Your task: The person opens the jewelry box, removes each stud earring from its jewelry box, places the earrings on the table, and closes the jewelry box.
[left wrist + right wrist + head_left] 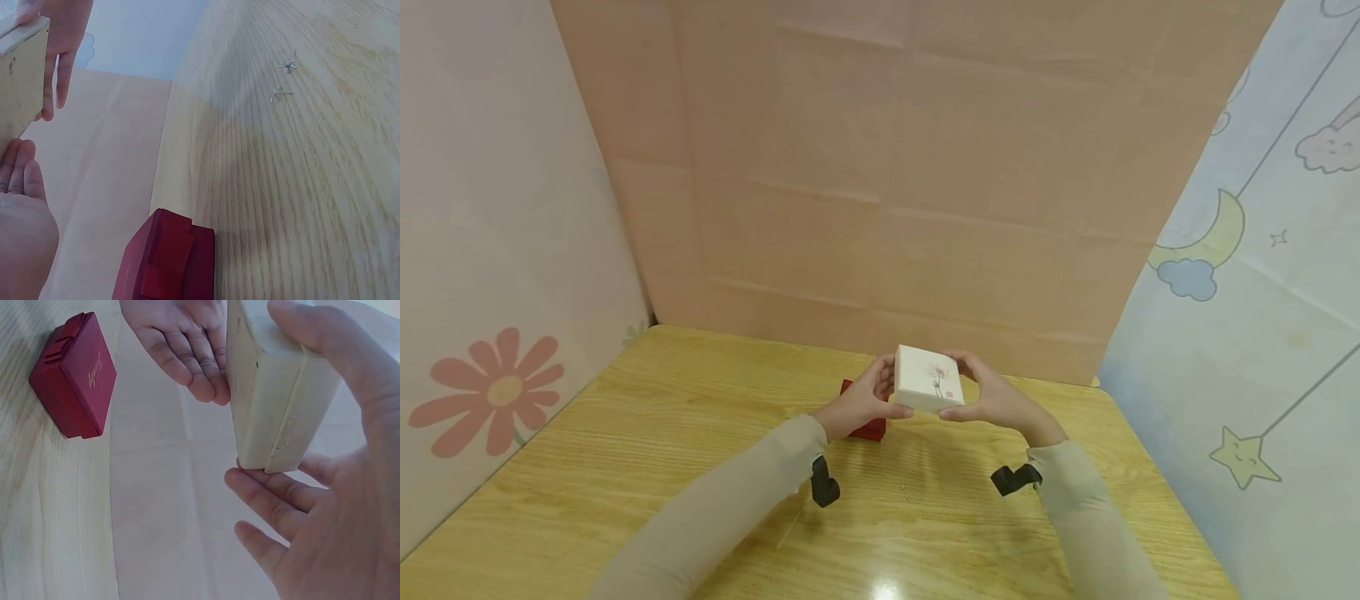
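A white box (927,379) with a printed flower on its lid is held up above the table, slightly tilted. My left hand (868,396) holds its left side, thumb at the near edge and fingers against the side and underneath. On the opposite side my right hand (996,400) grips it between thumb and fingers. A thin seam between lid and base (289,409) shows in the right wrist view; the lid is on. Below and behind the left hand sits a red gift box (78,378) with a ribbon bow and gold lettering, partly hidden in the head view.
Two small silvery pieces (287,65) lie on the wooden table (700,392) nearer to me; their kind is too small to tell. A plain peach cloth (880,167) hangs behind the table, and patterned sheets (1247,333) stand at both sides.
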Demonstrator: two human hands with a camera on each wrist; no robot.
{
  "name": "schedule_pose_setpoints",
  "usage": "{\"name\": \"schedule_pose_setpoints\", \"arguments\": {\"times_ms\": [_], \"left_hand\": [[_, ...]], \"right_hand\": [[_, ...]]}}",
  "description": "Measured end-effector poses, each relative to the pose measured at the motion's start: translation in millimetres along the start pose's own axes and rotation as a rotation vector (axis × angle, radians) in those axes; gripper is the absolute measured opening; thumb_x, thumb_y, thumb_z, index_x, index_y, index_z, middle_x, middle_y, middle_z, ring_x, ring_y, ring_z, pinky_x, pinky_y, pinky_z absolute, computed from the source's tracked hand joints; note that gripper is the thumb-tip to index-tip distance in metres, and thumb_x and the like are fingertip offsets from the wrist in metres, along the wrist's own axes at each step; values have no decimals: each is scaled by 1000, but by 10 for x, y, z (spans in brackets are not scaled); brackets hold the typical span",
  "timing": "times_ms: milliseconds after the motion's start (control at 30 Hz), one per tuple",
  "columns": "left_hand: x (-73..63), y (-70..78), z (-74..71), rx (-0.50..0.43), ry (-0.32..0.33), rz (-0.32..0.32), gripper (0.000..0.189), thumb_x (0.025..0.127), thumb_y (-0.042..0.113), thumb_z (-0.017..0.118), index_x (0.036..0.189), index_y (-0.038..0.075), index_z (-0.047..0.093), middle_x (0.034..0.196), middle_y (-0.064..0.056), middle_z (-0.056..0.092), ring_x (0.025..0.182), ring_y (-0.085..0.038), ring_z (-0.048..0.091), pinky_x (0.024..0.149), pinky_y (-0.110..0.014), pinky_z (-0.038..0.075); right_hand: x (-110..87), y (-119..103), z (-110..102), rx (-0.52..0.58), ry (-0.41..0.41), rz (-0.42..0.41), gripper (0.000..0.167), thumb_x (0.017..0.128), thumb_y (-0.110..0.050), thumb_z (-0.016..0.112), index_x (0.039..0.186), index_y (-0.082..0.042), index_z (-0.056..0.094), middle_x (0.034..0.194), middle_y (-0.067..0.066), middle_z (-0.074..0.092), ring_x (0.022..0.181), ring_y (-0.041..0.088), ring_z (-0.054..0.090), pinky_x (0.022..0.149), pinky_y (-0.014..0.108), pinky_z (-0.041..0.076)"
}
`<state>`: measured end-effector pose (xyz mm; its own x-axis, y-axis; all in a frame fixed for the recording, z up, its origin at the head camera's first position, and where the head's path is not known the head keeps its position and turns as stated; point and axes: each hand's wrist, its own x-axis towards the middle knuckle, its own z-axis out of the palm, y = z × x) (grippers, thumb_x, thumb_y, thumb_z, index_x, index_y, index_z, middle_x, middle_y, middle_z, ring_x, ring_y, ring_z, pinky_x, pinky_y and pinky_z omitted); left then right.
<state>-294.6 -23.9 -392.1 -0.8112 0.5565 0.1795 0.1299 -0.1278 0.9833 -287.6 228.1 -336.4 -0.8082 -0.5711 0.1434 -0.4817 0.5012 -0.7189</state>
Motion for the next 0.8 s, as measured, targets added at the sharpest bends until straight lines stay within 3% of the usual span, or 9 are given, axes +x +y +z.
{"name": "schedule_pose_setpoints", "arguments": {"times_ms": [200,633,800], "left_hand": [[-2,-15,-10,-24,12,-1,80,82,-1,73,144,15,26,147,-4,39,141,-20,31,117,-40,22],[-13,13,-42,-26,-7,9,80,82,1,73,145,15,25,150,-5,37,144,-20,27,118,-40,21],[-30,29,-36,-23,-2,2,81,83,0,72,146,14,24,149,-6,37,143,-21,29,117,-40,23]], "right_hand": [[11,-33,-9,7,-19,26,96,76,-30,83,150,-12,24,152,14,30,140,44,25,107,68,19],[46,-104,-12,-17,-12,40,99,76,-31,83,152,-13,23,152,13,29,138,43,29,105,69,23],[67,-132,-6,-34,-21,-2,98,77,-30,82,151,-5,24,150,17,33,135,44,33,106,66,25]]}}
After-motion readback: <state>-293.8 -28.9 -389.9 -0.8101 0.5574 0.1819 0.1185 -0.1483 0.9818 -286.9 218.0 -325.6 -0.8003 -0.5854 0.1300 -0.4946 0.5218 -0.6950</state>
